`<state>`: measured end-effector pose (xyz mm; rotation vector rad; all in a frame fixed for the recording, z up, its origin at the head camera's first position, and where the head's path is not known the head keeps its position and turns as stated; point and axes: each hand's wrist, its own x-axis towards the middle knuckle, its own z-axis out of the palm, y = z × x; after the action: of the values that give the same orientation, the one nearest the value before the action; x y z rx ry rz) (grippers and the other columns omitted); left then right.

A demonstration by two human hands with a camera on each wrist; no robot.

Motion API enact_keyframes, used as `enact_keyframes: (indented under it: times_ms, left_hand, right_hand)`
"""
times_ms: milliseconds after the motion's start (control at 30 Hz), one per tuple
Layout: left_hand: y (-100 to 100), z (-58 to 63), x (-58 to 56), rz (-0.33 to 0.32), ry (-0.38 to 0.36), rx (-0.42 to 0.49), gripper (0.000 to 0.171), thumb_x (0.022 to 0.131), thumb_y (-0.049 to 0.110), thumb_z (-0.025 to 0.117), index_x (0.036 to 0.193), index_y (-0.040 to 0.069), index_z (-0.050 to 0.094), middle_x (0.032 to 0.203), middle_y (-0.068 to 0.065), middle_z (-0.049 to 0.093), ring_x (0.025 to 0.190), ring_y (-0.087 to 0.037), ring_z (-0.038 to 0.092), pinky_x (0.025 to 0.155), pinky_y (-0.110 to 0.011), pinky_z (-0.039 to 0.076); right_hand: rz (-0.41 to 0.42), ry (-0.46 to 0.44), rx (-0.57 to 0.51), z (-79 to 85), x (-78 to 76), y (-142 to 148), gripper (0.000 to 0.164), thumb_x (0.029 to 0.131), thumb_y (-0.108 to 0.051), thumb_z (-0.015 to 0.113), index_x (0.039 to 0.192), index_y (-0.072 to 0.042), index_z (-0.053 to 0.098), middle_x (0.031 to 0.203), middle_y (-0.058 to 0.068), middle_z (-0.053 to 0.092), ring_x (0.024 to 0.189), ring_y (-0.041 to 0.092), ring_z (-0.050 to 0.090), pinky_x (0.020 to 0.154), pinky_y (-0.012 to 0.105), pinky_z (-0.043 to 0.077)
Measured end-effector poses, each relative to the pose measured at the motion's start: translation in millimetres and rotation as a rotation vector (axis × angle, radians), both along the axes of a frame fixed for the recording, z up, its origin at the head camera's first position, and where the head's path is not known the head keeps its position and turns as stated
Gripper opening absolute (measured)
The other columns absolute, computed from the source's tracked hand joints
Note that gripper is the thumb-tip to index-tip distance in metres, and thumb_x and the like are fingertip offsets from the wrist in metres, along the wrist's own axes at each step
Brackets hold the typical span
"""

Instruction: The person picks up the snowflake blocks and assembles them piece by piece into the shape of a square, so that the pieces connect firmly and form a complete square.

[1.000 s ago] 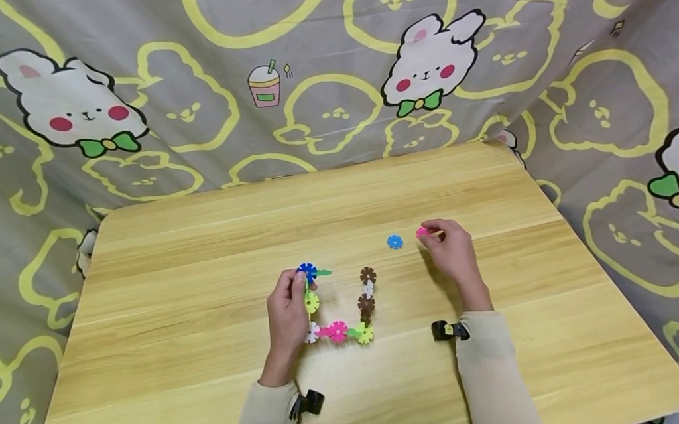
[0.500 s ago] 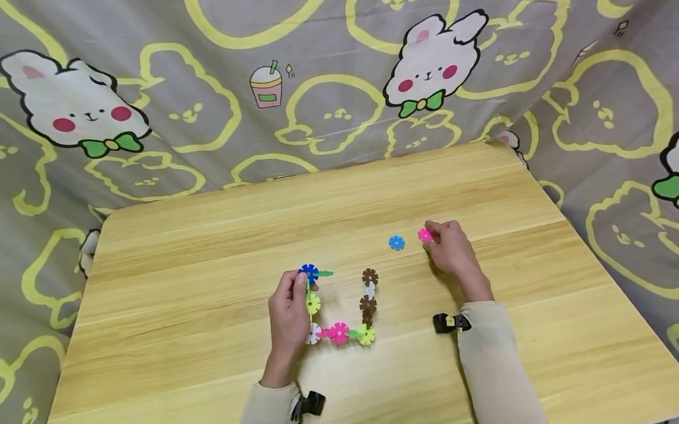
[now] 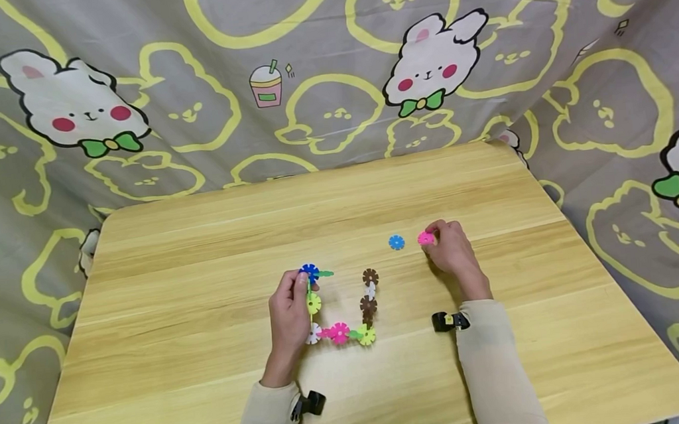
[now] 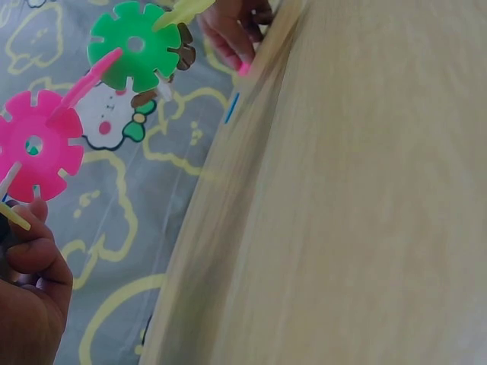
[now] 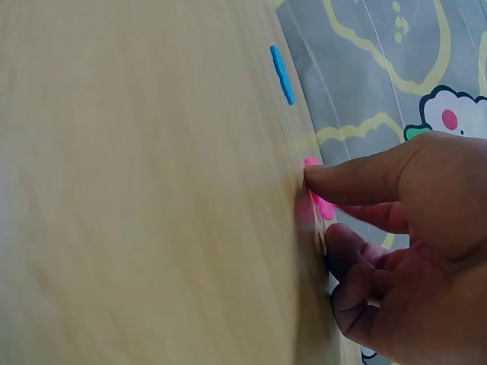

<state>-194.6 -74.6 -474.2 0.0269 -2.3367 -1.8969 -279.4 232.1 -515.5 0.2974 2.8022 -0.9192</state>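
My left hand point(image 3: 290, 316) pinches the dark blue notched disc point(image 3: 310, 273) at the upper left of a chain of interlocking snowflake discs point(image 3: 340, 333). The chain bends into a U of blue, green, yellow, white, pink and brown discs, its brown arm point(image 3: 370, 277) on the right. In the left wrist view a green disc point(image 4: 135, 47) and a pink disc point(image 4: 39, 144) of the chain hang beyond the fingers. My right hand point(image 3: 454, 256) has thumb and forefinger at a loose pink disc point(image 3: 425, 238), which lies nearly flat at the tabletop; the thumb covers part of it in the right wrist view.
A loose light blue disc point(image 3: 396, 242) lies flat just left of the pink one. Both are on a wooden table point(image 3: 199, 250) with rounded corners. A grey patterned curtain point(image 3: 327, 53) hangs behind and beside the table. Black wrist cameras point(image 3: 314, 404) sit on both sleeves.
The right hand has turned the pink disc from tilted to nearly flat and lowered it beside the light blue one. The left hand and the chain have stayed in place.
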Motion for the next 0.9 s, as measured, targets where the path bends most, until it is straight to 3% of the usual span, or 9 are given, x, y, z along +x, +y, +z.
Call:
enact_keyframes:
  times_ms: [200, 500, 700, 900]
  left_hand:
    - [0.4, -3.3, -0.5, 0.013, 0.01, 0.01, 0.024, 0.104, 0.015, 0.042, 0.099, -0.001, 0.06, 0.085, -0.02, 0.066, 0.066, -0.008, 0.05, 0.057, -0.015, 0.039]
    - [-2.0, -35.0, -10.6, 0.033, 0.017, -0.013, 0.024, 0.104, 0.016, 0.043, 0.1, 0.002, 0.061, 0.085, -0.015, 0.067, 0.066, -0.008, 0.049, 0.055, -0.017, 0.039]
    - [-4.1, -37.7, -11.2, 0.011, 0.036, 0.018, 0.026, 0.104, 0.024, 0.044, 0.101, 0.006, 0.062, 0.085, -0.011, 0.068, 0.068, -0.012, 0.052, 0.056, -0.017, 0.039]
    - [-3.6, -36.3, -10.4, 0.01, 0.008, 0.013, 0.026, 0.104, 0.023, 0.043, 0.102, 0.006, 0.062, 0.087, -0.012, 0.067, 0.069, -0.013, 0.051, 0.057, -0.017, 0.039]
  right_hand:
    - [0.017, 0.003, -0.002, -0.1, 1.4, 0.1, 0.034, 0.095, -0.02, 0.06, 0.125, -0.009, 0.048, 0.114, 0.017, 0.06, 0.102, 0.032, 0.057, 0.085, 0.044, 0.046]
    - [0.0, 0.013, -0.064, 1.0, 6.8, -0.5, 0.036, 0.1, -0.024, 0.054, 0.133, -0.013, 0.044, 0.112, 0.013, 0.058, 0.099, 0.03, 0.057, 0.085, 0.042, 0.046]
    - [-0.033, 0.025, -0.163, 5.3, 7.9, -3.4, 0.039, 0.099, -0.031, 0.054, 0.134, -0.016, 0.044, 0.114, 0.011, 0.056, 0.099, 0.029, 0.055, 0.082, 0.039, 0.045]
    - [-0.026, 0.128, -0.212, 6.8, 10.2, -12.6, 0.034, 0.099, -0.024, 0.056, 0.13, -0.014, 0.047, 0.107, 0.011, 0.057, 0.092, 0.026, 0.055, 0.077, 0.034, 0.043]
